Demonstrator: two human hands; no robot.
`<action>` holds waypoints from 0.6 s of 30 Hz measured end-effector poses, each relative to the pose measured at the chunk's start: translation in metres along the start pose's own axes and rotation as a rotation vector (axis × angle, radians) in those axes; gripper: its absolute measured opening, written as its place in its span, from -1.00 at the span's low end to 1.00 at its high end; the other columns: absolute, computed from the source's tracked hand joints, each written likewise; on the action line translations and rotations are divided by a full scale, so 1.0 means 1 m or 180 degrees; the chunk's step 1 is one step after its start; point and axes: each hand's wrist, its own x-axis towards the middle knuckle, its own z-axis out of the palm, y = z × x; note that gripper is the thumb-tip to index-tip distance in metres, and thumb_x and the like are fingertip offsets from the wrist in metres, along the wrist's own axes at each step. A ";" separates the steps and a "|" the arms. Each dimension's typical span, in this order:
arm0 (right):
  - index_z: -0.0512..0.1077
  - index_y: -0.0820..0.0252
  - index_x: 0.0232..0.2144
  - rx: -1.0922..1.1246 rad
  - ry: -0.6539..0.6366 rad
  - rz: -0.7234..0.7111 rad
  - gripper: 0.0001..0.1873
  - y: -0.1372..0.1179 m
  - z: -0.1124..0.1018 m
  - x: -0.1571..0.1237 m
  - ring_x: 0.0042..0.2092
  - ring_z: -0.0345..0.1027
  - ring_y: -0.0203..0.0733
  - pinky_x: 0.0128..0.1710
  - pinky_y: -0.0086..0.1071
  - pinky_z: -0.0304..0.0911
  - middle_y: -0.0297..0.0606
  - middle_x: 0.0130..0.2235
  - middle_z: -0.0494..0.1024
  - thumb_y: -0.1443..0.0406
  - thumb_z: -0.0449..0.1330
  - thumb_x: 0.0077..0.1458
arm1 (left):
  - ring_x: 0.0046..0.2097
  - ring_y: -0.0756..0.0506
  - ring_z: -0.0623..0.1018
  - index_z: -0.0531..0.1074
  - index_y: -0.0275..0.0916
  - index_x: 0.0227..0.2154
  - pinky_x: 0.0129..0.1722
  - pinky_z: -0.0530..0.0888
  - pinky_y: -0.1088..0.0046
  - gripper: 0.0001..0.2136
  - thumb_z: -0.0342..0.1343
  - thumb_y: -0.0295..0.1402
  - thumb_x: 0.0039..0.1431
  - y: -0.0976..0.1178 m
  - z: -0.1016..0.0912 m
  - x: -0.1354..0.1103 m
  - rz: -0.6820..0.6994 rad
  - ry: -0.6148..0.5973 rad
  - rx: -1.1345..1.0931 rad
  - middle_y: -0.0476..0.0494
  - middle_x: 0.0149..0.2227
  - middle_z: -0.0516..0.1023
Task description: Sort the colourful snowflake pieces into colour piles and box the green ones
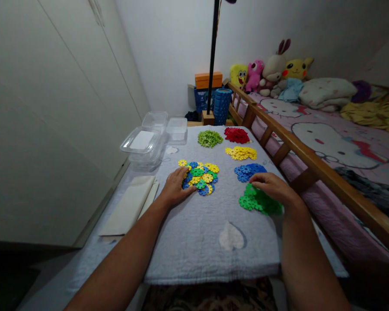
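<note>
- Touching mixed flower-shaped discs [201, 176], yellow, blue and green, heaped on bench [191, 235], with spread fingers of left hand [174, 186]
- Partly covering green discs [252, 200] with right hand [274, 188]; cannot tell state of its fingers
- Seeing blue discs [244, 173] beyond

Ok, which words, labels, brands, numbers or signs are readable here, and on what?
None readable.
Blue box: pale lettering, too small and blurred to read.
White paper at the clear lid: no writing can be made out.
</note>
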 end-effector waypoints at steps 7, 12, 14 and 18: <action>0.54 0.17 -0.45 -0.0055 -0.0241 0.0108 -0.77 0.007 -0.005 -0.017 -0.40 0.38 -0.23 -0.41 -0.42 0.23 -0.32 -0.45 0.56 0.20 0.12 -0.04 | 0.27 -0.33 0.37 0.25 -0.20 0.24 0.29 0.31 0.00 -0.31 0.26 -0.04 0.10 -0.002 0.000 -0.001 -0.0016 0.0022 -0.0044 -0.34 0.25 0.37; 0.57 0.14 -0.47 -0.0530 -0.0135 0.0042 -0.83 0.010 0.007 -0.016 -0.30 0.42 -0.17 -0.33 -0.39 0.23 -0.26 -0.37 0.61 0.28 0.15 -0.05 | 0.26 -0.32 0.39 0.26 -0.21 0.23 0.28 0.32 0.00 -0.32 0.25 -0.03 0.11 -0.002 0.000 0.000 0.0005 0.0030 -0.0023 -0.34 0.24 0.38; 0.59 0.12 -0.46 -0.0785 -0.0030 0.0076 -0.84 0.012 0.008 -0.016 -0.25 0.43 -0.14 -0.27 -0.36 0.23 -0.25 -0.33 0.63 0.31 0.18 -0.04 | 0.26 -0.33 0.39 0.26 -0.22 0.23 0.28 0.32 0.00 -0.32 0.25 -0.03 0.11 -0.002 0.000 0.000 0.0011 0.0029 -0.0018 -0.35 0.24 0.38; 0.62 0.08 -0.34 -0.1061 0.0145 0.0087 -0.82 0.009 0.005 -0.013 -0.15 0.43 -0.07 -0.14 -0.28 0.23 -0.23 -0.24 0.65 0.31 0.21 0.01 | 0.26 -0.32 0.39 0.26 -0.21 0.23 0.28 0.32 0.00 -0.32 0.26 -0.04 0.10 -0.003 0.000 -0.001 0.0020 0.0037 -0.0043 -0.34 0.24 0.37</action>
